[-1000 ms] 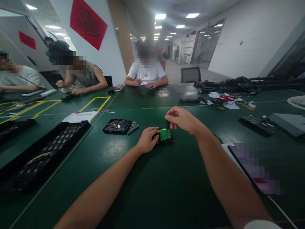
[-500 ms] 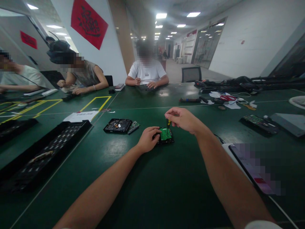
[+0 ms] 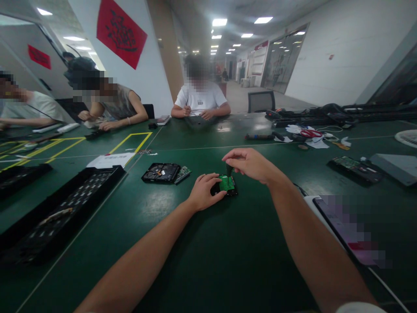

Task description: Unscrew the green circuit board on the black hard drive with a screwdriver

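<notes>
A hard drive (image 3: pixel 232 192) lies on the table in front of me with its green circuit board (image 3: pixel 226 183) facing up. My left hand (image 3: pixel 205 191) grips its left side, fingers over the far edge and thumb along the near edge. Above the board, my right hand (image 3: pixel 246 164) pinches the handle of a screwdriver (image 3: pixel 229 170), held nearly upright. Its shaft points down onto the board; whether the tip sits in a screw is too small to tell. To the left lies another hard drive (image 3: pixel 161 172) with a loose circuit board (image 3: pixel 183 174) against its side.
A long black tray (image 3: pixel 74 204) stands at the left, a paper sheet (image 3: pixel 110 159) behind it. On the right are a phone (image 3: pixel 342 230), another drive (image 3: pixel 353 168) and a grey box (image 3: pixel 395 167). A dark cylindrical tool (image 3: pixel 259 136) lies farther back. Co-workers sit across the table.
My left thumb has stretched out along the drive's near edge. My right fingers have shifted slightly left and turned around the screwdriver handle. The drive stays in place.
</notes>
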Demonstrator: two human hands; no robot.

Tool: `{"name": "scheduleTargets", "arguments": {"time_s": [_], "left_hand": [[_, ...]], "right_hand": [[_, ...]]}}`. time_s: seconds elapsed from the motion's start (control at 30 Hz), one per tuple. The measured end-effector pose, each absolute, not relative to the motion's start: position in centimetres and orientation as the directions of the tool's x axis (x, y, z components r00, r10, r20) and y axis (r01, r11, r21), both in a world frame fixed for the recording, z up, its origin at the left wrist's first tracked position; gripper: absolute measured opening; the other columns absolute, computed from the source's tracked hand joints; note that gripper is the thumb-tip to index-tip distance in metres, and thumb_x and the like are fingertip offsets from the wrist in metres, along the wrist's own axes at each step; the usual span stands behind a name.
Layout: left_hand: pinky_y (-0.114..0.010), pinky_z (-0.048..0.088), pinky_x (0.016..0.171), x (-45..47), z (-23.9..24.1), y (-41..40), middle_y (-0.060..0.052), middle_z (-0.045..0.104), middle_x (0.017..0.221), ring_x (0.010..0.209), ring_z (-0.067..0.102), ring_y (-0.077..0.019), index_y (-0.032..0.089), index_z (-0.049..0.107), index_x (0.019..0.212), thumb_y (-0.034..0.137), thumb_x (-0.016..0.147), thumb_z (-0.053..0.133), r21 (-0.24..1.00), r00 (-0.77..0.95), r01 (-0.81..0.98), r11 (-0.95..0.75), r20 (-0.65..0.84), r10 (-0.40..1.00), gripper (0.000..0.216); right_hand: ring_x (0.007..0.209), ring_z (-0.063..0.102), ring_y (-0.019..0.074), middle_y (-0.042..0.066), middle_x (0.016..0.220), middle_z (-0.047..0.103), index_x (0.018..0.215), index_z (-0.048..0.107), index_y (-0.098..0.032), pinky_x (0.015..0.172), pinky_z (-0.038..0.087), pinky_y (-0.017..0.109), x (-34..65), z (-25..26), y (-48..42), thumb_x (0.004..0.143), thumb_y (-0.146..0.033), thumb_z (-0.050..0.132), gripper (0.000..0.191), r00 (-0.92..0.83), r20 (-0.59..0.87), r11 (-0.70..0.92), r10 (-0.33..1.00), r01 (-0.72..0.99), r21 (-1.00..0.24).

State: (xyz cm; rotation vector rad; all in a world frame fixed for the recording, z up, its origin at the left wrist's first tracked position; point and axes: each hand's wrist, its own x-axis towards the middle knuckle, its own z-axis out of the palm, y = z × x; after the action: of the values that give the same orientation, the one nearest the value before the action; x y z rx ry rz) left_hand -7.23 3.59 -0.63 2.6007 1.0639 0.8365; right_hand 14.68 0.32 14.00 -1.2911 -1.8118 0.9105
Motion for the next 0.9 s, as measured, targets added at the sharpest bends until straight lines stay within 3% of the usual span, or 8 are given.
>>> {"name": "scheduleTargets", "arguments": {"time_s": [0.63,0.9], "left_hand": [[-0.058,0.026,0.125,-6.86,-0.25,3.07,-0.007,0.064,0.142,0.138,0.054,-0.0295,0.026,0.067,0.129,0.052,0.093,0.064,0.335,0.585,0.620,-0.709,0.404,0.703,0.044],[-0.057,0.034,0.120,-7.00,-0.11,3.05,-0.011,0.062,0.142,0.137,0.053,-0.0320,0.023,0.063,0.132,0.060,0.091,0.064,0.309,0.621,0.585,-0.750,0.423,0.659,0.055]], "right_hand": [[0.064,0.061,0.0124,0.004,0.084,0.070,0.100,0.069,-0.019,0.056,0.049,0.023,14.83,13.72,0.72,0.089,-0.021,0.063,0.012,-0.203,0.115,0.196,0.972,0.444,-0.874],[0.066,0.059,0.0118,0.002,0.082,0.069,0.093,0.069,-0.019,0.057,0.047,0.023,14.72,13.61,0.68,0.092,-0.040,0.068,0.021,-0.238,0.165,0.256,0.957,0.426,-0.868]]}}
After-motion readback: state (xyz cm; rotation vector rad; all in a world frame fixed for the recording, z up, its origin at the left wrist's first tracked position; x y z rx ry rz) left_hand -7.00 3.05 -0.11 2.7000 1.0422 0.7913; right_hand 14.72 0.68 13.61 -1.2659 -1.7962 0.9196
